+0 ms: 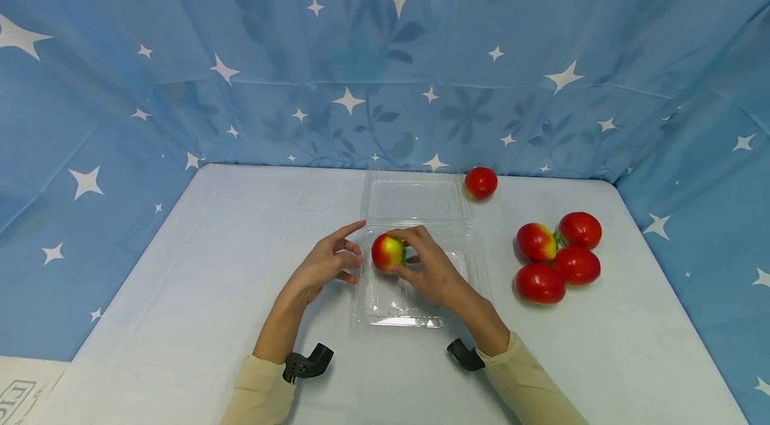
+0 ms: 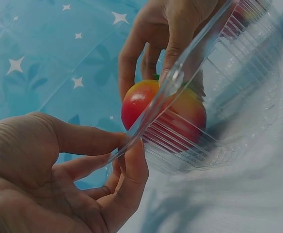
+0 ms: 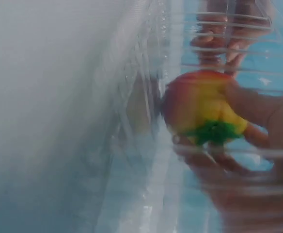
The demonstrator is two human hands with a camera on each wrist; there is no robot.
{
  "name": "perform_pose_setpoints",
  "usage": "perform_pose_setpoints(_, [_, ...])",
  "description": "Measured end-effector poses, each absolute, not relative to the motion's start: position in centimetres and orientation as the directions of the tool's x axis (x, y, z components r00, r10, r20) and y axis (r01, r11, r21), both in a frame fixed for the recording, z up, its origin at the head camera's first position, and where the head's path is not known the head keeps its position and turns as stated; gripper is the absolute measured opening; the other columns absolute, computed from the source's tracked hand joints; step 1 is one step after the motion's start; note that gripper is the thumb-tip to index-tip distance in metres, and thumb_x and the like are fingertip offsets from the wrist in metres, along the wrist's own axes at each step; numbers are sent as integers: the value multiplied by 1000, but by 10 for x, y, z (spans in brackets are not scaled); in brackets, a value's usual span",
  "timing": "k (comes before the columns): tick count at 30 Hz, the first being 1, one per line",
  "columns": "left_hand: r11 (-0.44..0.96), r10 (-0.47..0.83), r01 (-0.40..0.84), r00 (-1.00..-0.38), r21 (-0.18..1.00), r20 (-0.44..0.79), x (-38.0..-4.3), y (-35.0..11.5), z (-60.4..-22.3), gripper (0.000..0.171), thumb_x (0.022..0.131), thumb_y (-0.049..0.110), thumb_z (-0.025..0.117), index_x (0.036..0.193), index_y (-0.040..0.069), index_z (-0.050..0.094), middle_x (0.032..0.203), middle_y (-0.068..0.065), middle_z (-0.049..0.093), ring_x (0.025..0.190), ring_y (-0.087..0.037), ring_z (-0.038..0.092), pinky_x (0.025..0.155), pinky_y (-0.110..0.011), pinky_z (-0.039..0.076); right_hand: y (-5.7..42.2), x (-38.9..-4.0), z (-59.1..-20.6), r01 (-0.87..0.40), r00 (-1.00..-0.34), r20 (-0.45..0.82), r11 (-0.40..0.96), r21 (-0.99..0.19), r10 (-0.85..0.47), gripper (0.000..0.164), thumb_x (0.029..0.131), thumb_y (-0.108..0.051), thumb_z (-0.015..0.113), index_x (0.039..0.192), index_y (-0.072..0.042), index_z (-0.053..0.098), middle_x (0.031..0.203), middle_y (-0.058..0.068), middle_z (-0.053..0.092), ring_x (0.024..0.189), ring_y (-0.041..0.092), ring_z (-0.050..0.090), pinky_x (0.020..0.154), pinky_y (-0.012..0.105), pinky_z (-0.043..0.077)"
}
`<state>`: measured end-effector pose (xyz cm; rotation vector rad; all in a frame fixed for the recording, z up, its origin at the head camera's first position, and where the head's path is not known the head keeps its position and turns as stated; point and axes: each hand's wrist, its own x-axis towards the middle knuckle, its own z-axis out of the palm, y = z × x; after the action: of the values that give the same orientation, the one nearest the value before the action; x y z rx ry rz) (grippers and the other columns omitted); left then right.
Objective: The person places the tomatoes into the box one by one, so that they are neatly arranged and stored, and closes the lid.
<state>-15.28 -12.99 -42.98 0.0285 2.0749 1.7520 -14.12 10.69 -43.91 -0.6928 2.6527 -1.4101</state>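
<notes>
A clear plastic clamshell box lies with its hinged lid folded back toward the curtain. My right hand holds a red-and-yellow tomato by its green-leaved end, over the left part of the box's base. Close to the box's left side is my left hand. In the left wrist view, the thumb and fingers of that hand pinch the box's rim. Through the blurred plastic in the right wrist view, the tomato's green leaves show between the right fingers.
Several more tomatoes lie in a cluster to the right of the box, among them a fully red one. Another tomato sits beside the lid at the table's back edge. A blue starry curtain hangs behind the white table.
</notes>
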Motion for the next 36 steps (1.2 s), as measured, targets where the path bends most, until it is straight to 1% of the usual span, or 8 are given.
perform_pose_setpoints(3, [205, 280, -250, -911, 946, -302, -153, -130, -429, 72, 94, 1, 64, 160, 21, 43, 104, -8, 55, 82, -23, 62, 65, -27, 62, 105, -141, -439, -332, -905, 129, 485, -809, -405, 65, 89, -9, 82, 146, -17, 53, 138, 12, 52, 124, 29, 61, 97, 45, 62])
perform_pose_setpoints(8, [205, 284, -243, -912, 948, -295, -153, -129, -429, 71, 95, 2, 64, 160, 20, 42, 104, -9, 55, 79, -21, 61, 64, -27, 62, 102, -140, -439, -340, -905, 133, 498, -798, -405, 66, 89, -11, 81, 148, -13, 50, 138, 12, 54, 127, 30, 61, 98, 44, 61])
perform_pose_setpoints(17, [197, 300, -243, -907, 950, -295, -153, -130, -428, 71, 96, 3, 64, 161, 20, 41, 104, -9, 54, 77, -20, 62, 64, -27, 63, 96, -139, -438, -368, -898, 165, 491, -790, -408, 63, 88, -8, 81, 145, -12, 54, 134, 13, 54, 125, 29, 61, 99, 43, 61])
perform_pose_setpoints(26, [199, 330, -243, -896, 949, -298, -154, -131, -429, 71, 96, 6, 64, 161, 21, 40, 107, -9, 54, 81, -21, 63, 69, -29, 64, 97, -138, -437, -370, -903, 174, 505, -780, -392, 65, 87, -9, 84, 145, -13, 56, 131, 12, 56, 121, 27, 64, 96, 42, 62])
perform_pose_setpoints(30, [196, 324, -249, -897, 949, -302, -154, -132, -429, 72, 95, 4, 63, 161, 21, 40, 106, -8, 54, 82, -21, 62, 68, -29, 64, 97, -138, -437, -365, -903, 168, 502, -784, -395, 64, 87, -9, 83, 146, -13, 56, 130, 12, 57, 119, 27, 64, 96, 42, 62])
perform_pose_setpoints(36, [192, 321, -249, -898, 949, -300, -153, -132, -428, 72, 95, 4, 62, 161, 21, 40, 105, -8, 53, 81, -21, 62, 68, -28, 63, 97, -138, -437, -353, -908, 143, 531, -770, -395, 65, 88, -13, 83, 147, -17, 54, 132, 11, 56, 119, 26, 64, 98, 42, 62])
